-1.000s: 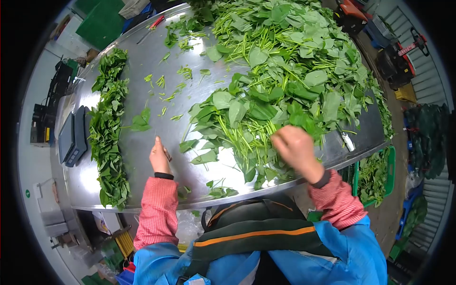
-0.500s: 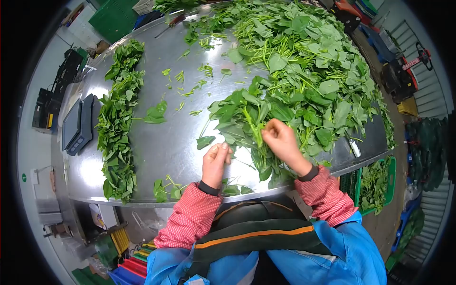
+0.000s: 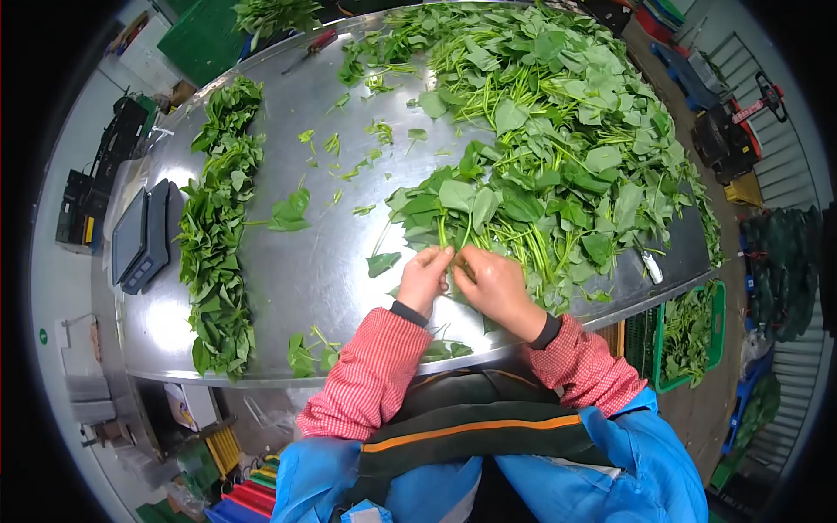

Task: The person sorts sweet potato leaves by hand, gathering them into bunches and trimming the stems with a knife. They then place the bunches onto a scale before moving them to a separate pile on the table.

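Note:
My left hand [image 3: 425, 277] is closed, its thumb and forefinger pinching the lower ends of a few leafy green stems [image 3: 458, 199]. Right beside it, my right hand [image 3: 495, 283] is closed on the same stems, with the fingertips of both hands almost touching. The leaves of these stems point away from me, over the near edge of a large heap of leafy greens [image 3: 575, 113]. Just left of my left hand, a loose leaf [image 3: 382, 263] lies on the metal table [image 3: 296, 253]. My fingers hide the cut ends of the stems.
A long row of bundled greens [image 3: 216, 235] runs down the table's left side, beside a scale [image 3: 142, 235]. A red-handled knife [image 3: 321, 41] lies at the back. A white object [image 3: 652, 268] sits near the right edge, above a green crate [image 3: 717, 322] of greens.
Both hands have come together; my right hand moved left and down, my left hand slightly right. Stems now stand between my fingertips. The view has shifted slightly.

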A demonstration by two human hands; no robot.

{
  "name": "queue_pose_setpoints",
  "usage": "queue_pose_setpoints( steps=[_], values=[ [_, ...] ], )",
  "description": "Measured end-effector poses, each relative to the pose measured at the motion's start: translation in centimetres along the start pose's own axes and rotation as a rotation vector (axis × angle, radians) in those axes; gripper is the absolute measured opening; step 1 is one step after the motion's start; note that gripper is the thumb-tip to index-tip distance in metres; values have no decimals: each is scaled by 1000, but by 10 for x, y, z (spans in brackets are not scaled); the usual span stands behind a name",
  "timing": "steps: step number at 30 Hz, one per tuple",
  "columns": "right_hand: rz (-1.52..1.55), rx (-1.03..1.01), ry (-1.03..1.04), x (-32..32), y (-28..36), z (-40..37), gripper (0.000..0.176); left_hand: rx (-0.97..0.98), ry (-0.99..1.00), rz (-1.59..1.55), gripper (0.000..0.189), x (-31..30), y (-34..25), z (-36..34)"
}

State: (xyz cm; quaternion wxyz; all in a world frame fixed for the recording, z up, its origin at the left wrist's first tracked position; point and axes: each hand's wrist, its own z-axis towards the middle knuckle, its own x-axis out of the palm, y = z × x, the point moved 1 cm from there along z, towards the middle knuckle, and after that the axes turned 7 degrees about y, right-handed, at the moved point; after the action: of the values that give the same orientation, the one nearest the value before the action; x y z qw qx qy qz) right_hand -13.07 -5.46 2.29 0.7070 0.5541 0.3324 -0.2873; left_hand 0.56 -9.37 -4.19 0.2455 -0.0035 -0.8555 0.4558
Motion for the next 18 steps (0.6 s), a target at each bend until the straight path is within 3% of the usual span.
queue_pose_setpoints(
  steps=[5,8,11,14,17,18],
  values=[
    [73,280,-16,8,-19,0,28,-65,-87,188,16,4,-15,7],
    [525,299,148,6,-20,4,29,39,8,-33,16,11,-27,-7],
    [490,260,71,2,-4,5,27,92,36,-97,20,12,-36,-27],
    [376,153,-170,-11,14,-1,20,182,-45,-249,21,-1,-43,-33],
    [291,-69,-91,-26,26,-11,20,317,-103,-436,21,-26,-51,-36],
    [194,-130,52,-17,23,-17,19,339,-96,-409,21,-35,-54,-37]
  ],
)
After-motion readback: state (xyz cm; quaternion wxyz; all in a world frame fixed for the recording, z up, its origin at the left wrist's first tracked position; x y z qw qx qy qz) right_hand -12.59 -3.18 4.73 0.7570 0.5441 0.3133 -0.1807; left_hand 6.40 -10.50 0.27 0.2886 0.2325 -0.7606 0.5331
